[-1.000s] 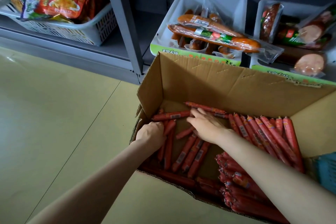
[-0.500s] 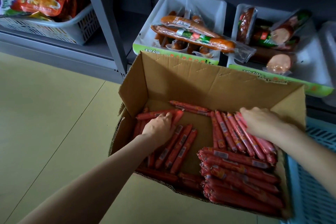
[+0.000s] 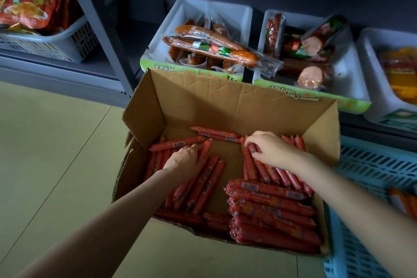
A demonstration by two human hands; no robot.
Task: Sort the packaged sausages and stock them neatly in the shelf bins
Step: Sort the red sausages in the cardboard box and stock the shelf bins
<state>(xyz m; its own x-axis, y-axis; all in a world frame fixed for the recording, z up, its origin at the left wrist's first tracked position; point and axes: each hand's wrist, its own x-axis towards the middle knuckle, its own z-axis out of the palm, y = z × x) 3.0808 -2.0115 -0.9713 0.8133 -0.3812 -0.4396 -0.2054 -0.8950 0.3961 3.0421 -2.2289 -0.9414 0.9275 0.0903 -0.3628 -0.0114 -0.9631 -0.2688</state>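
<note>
the pale floor is carrying the open cardboard box both hands are reaching into; a blue crate is sitting just right of them. beyond them, the shelf is holding white bins and a basket.

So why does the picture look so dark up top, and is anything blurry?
Head view: the shelf back is in deep shadow, while the floor is brighter. The cardboard box and both hands, left and right, look fairly sharp. The right-edge bin and blue crate are smeared, and the wide lens bends straight lines.
</note>
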